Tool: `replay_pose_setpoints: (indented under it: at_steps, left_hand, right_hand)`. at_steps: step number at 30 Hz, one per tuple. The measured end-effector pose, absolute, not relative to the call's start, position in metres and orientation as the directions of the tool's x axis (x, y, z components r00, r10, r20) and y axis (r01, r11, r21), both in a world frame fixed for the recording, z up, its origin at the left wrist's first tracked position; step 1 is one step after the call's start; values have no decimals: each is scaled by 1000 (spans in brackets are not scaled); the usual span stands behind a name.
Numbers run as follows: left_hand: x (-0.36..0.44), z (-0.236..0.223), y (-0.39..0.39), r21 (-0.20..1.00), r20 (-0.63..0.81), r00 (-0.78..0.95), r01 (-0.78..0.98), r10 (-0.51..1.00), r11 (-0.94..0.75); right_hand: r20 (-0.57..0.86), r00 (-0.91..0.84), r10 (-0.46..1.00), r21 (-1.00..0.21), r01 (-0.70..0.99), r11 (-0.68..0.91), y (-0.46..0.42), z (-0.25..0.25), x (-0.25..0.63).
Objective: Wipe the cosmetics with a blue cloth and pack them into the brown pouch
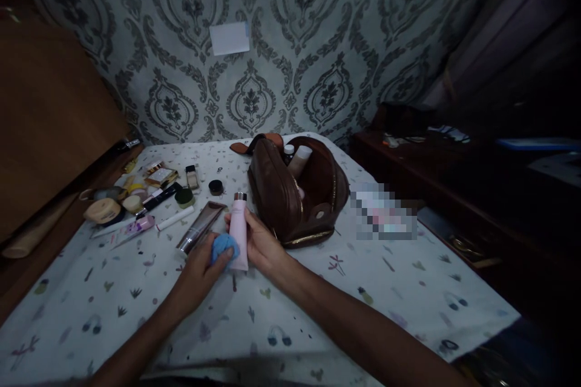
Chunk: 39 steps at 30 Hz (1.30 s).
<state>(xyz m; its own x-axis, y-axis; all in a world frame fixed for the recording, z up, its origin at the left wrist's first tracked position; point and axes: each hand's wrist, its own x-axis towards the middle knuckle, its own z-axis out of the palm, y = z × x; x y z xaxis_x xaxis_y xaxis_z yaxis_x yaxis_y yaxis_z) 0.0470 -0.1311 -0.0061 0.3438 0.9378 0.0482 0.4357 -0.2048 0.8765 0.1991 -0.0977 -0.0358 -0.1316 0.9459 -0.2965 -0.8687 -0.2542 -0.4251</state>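
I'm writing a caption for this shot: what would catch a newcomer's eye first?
Probably the brown bag, gaping open mid-table with bottles inside. Just left of it, the right hand holds a pink tube while the left hand presses a blue cloth to it.
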Motion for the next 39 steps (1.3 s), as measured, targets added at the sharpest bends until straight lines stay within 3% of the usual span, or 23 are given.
replay_pose_setpoints:
  at_steps: [4, 8, 11, 15, 19, 24, 26, 32, 36, 39]
  left_hand:
    - [46, -3, -137, 944, -311, 410, 238, 857, 229]
    - [50, -4, -139, 924, -371, 424, 74, 826, 376]
    - [50, -11, -139, 941, -325, 374, 35, 869, 337]
    - [44, -13, -135, 964, -261, 408, 157, 875, 215]
    - [35, 0, -124, 969, -88, 350, 249, 932, -2]
    - [34, 27, -104, 928, 90, 170, 345, 981, -144]
    - [37, 37, -97, 902, 142, 175, 382, 974, -200]
    - [40, 51, -87, 835, 176, 379, 431, 909, -341]
    - [36, 53, -82, 792, 198, 425, 462, 883, -400]
    - [34, 51, -81, 830, 196, 420, 410, 886, -378]
  right_hand:
    - [-347, -224, 911, -353, -868, -349, -97, -28, 202]
    - [-373, -268, 888, -352, -845, -403, -100, -22, 200]
    - [-324, -228, 918, -474, -801, -366, -106, -22, 195]
    - [-202, -196, 959, -654, -702, -282, -117, -20, 192]
    - [-139, -214, 967, -723, -645, -247, -120, -19, 192]
    - [-16, -316, 949, -867, -468, -170, -123, -19, 194]
    - [38, -374, 927, -902, -411, -129, -126, -18, 195]
    - [24, -460, 888, -901, -394, -180, -127, -14, 197]
    - [-36, -565, 825, -855, -409, -318, -128, -11, 202]
    - [-46, -650, 758, -781, -450, -433, -130, -11, 204]
